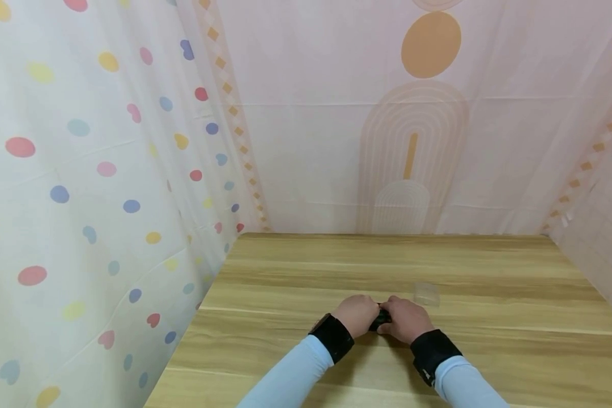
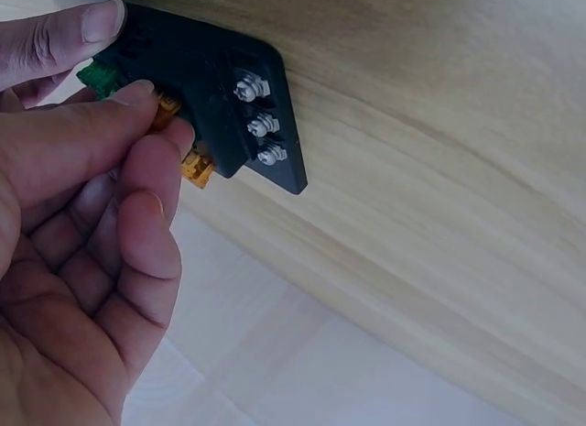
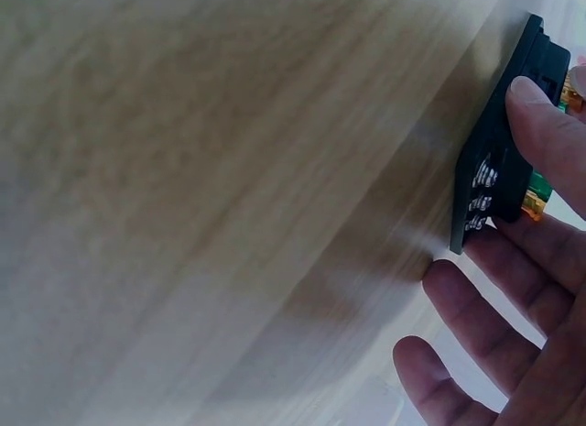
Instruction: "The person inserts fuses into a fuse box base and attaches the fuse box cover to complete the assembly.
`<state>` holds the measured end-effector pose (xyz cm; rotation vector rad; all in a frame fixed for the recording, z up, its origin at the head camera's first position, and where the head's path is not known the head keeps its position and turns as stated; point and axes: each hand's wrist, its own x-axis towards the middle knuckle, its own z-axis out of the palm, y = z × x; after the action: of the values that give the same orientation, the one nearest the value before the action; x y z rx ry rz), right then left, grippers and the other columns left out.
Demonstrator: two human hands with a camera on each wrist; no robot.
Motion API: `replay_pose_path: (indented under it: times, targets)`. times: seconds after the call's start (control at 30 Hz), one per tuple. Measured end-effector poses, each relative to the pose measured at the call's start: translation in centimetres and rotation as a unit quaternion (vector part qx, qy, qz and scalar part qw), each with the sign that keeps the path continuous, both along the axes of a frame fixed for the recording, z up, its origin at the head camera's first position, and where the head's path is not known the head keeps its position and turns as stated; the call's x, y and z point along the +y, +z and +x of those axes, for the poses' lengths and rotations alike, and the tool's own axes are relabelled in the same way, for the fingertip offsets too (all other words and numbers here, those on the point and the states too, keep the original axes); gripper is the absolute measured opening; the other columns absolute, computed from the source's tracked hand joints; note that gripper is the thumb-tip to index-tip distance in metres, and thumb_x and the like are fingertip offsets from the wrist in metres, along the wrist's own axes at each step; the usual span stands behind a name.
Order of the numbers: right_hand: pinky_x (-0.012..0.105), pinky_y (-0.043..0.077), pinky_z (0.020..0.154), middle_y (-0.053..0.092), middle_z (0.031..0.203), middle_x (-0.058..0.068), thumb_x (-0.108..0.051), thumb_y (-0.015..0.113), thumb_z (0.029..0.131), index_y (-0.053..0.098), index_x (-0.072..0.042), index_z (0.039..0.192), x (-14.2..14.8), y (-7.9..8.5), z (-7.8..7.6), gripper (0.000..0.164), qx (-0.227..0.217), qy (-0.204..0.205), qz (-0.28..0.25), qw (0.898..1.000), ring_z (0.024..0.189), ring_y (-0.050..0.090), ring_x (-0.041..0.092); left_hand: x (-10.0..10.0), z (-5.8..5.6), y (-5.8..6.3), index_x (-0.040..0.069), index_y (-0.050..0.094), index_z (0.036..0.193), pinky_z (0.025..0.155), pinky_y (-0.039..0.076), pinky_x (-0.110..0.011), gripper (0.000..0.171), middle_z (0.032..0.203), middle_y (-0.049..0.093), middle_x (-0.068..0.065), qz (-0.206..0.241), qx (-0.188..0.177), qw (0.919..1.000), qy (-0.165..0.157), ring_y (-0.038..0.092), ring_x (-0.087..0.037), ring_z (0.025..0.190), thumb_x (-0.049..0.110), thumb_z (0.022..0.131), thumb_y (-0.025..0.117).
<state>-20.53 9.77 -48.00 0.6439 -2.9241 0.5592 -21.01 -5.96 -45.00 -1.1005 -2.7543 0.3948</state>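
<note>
A black fuse block (image 2: 206,69) with metal screw terminals (image 2: 261,124) is between both hands, close over the table. My right hand (image 1: 408,319) grips it, thumb across the top in the right wrist view, with other fingers spread by its edge. My left hand (image 1: 356,315) pinches an orange blade fuse (image 2: 167,111) at the block between thumb and forefinger. Another orange fuse (image 2: 198,169) stands in the block beside those fingertips. Near the right thumb, a green fuse (image 2: 99,76) shows in the left wrist view. Fingers hide part of the fuse row.
A clear plastic cover (image 1: 426,294) lies on the wood-grain table (image 1: 265,283), just beyond the right hand. A dotted curtain (image 1: 107,226) hangs along the left side, and a patterned curtain (image 1: 311,141) closes off the back edge.
</note>
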Motion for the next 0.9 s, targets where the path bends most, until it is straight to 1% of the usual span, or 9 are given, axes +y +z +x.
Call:
replay_pose_path:
  times: [0.2,0.33,0.53,0.73,0.9]
  targets:
    - [0.037,0.049,0.064,0.059,0.083,-0.001,-0.023,0.089,0.072,0.074,-0.007,0.105,-0.03,0.13,0.11,0.040,-0.001,0.001,-0.005,1.000,0.071,0.054,0.016,-0.10,0.18,-0.04,0.018,0.074,0.087,0.064,0.050,-0.019,0.005,0.078,0.068,0.005,-0.011,0.010,0.9999,0.001,0.062,-0.006,0.069,0.020,0.086,0.079]
    - [0.037,0.048,0.063,0.058,0.082,-0.002,-0.023,0.089,0.072,0.074,-0.008,0.102,-0.05,0.26,0.20,0.037,-0.002,0.002,-0.008,1.000,0.070,0.053,0.016,-0.04,0.34,0.07,0.019,0.075,0.088,0.065,0.050,-0.018,0.005,0.078,0.068,0.006,-0.022,0.003,0.9997,0.003,0.062,-0.006,0.069,0.020,0.086,0.079]
    - [0.038,0.050,0.067,0.059,0.085,-0.002,-0.023,0.089,0.072,0.075,-0.009,0.105,-0.02,0.29,0.29,0.038,-0.006,0.004,-0.012,1.000,0.073,0.056,0.017,0.12,0.33,0.23,0.019,0.075,0.090,0.067,0.050,-0.018,0.005,0.080,0.069,0.006,-0.010,-0.013,0.9999,0.005,0.062,-0.006,0.071,0.020,0.087,0.079]
    - [0.038,0.050,0.067,0.058,0.083,-0.002,-0.022,0.089,0.072,0.074,-0.009,0.105,0.04,0.25,0.27,0.038,0.002,0.012,-0.011,1.000,0.073,0.056,0.017,0.40,0.18,0.34,0.019,0.076,0.090,0.064,0.050,-0.018,0.008,0.080,0.069,0.006,-0.012,-0.006,0.9999,0.004,0.062,-0.006,0.070,0.022,0.085,0.081]
    - [0.038,0.050,0.066,0.057,0.082,-0.003,-0.022,0.089,0.072,0.075,-0.009,0.106,-0.01,0.32,0.26,0.039,0.001,0.012,-0.013,1.000,0.073,0.055,0.017,0.37,0.15,0.25,0.019,0.076,0.089,0.065,0.051,-0.018,0.007,0.080,0.069,0.006,-0.012,-0.004,0.9999,0.002,0.062,-0.006,0.071,0.022,0.085,0.081]
